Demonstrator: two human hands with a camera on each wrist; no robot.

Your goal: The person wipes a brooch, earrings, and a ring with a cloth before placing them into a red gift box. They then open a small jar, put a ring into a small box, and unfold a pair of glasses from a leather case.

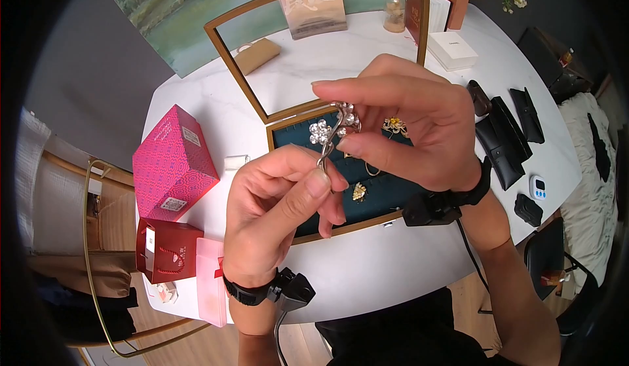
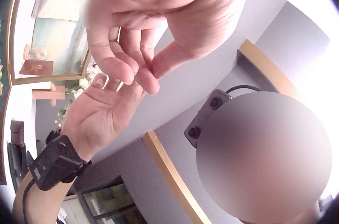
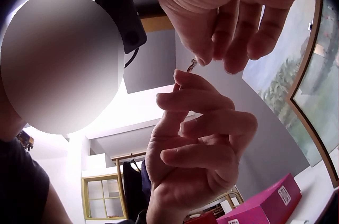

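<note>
Pinching the bottom of a sparkly flower pin (image 1: pixel 334 132) in the left hand (image 1: pixel 265 202), up over the open box (image 1: pixel 341 229). Holding the right hand (image 1: pixel 422 120) with thumb and pointing finger apart by the flowers (image 1: pixel 320 132); cannot tell if touching.

My left hand (image 1: pixel 265 202), mid-frame, pinches lower stem of silver ornament (image 1: pixel 320 132). My right hand (image 1: pixel 426 120), right of centre: thumb and forefinger apart about its upper flowers; contact unclear. Beneath both, case (image 1: pixel 388 190), lid (image 1: pixel 234 71) raised toward top of frame, yellow brooch (image 1: pixel 359 192) inside. Pink box (image 1: pixel 173 166) at left, red bag (image 1: pixel 169 251) lower left. Black pouch (image 1: pixel 503 146) at right, white box (image 1: pixel 452 50) upper right.
</note>
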